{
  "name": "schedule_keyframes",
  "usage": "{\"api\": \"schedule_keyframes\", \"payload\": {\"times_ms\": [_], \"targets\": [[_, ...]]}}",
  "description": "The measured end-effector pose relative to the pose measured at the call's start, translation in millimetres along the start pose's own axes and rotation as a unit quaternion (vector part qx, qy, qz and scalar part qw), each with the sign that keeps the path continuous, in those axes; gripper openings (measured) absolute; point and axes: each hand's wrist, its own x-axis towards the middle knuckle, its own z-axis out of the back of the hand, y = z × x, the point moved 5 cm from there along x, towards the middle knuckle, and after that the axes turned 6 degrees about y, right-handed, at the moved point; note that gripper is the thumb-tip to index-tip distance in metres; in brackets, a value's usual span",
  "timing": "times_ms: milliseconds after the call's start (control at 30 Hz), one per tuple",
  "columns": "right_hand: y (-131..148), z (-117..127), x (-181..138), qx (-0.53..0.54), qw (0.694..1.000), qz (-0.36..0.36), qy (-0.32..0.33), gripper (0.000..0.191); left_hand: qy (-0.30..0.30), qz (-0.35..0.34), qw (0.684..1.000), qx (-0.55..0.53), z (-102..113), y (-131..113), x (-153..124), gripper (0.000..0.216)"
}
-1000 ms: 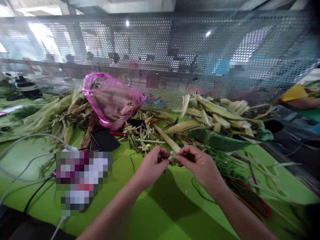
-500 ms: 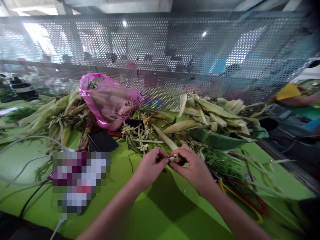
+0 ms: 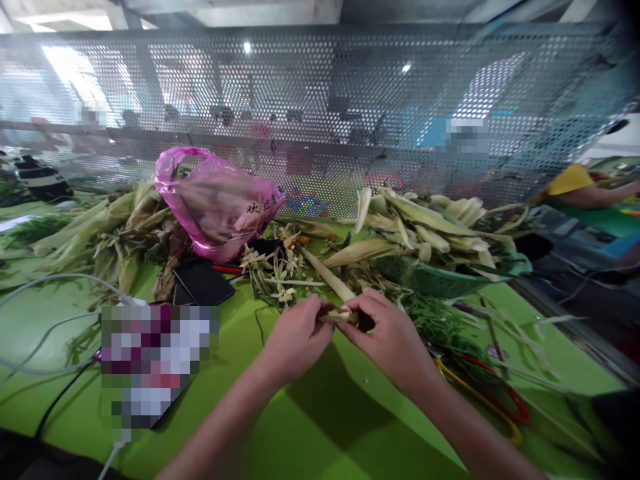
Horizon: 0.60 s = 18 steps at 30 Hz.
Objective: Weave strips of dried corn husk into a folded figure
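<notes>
Between my fingertips, above the green table (image 3: 240, 413), is a small pale piece of corn husk (image 3: 344, 317). My left hand (image 3: 299, 339) is closed, its thumb and fingers pinching the left end of the piece. On the other end, my right hand (image 3: 387, 337) grips with thumb and curled fingers. A long pale husk stalk (image 3: 327, 275) lies just beyond the hands. Small star-shaped husk flowers (image 3: 285, 270) on thin green stems are behind my left hand. My own fingers partly cover the held piece.
A pink plastic bag (image 3: 215, 200) and heaped husks (image 3: 95, 230) stand at the back left. More husks fill a green basket (image 3: 440, 279) at the back right. Scissors (image 3: 480, 393) with red and yellow handles lie right; a phone (image 3: 205, 280) left. Another person's arm (image 3: 590, 195) is far right.
The held piece now stretches leftward between both hands, flatter than before. My left fingers have shifted their pinch slightly, and the view has moved a little.
</notes>
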Motion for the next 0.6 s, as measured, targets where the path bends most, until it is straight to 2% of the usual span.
{"api": "schedule_keyframes", "payload": {"times_ms": [100, 167, 267, 433, 600], "targets": [[5, -3, -2, -0.033, 0.999, 0.006, 0.008, 0.006, 0.051, -0.011, 0.998, -0.029, -9, 1, 1, 0.017], [5, -3, -2, -0.018, 1.0, 0.006, 0.01, 0.02, 0.071, 0.011, 0.995, -0.065, -15, 7, 3, 0.02], [4, -1, -2, 0.044, 0.999, 0.001, 0.012, 0.043, 0.059, 0.03, 0.987, -0.145, -18, 16, 6, 0.021], [-7, 0, 1, 0.179, 0.983, -0.037, 0.032, 0.028, 0.042, 0.03, 0.966, -0.253, -17, 22, 8, 0.019], [-19, 0, 2, 0.204, 0.978, -0.042, 0.0, 0.027, 0.052, 0.032, 0.961, -0.27, -14, 19, 6, 0.015]]}}
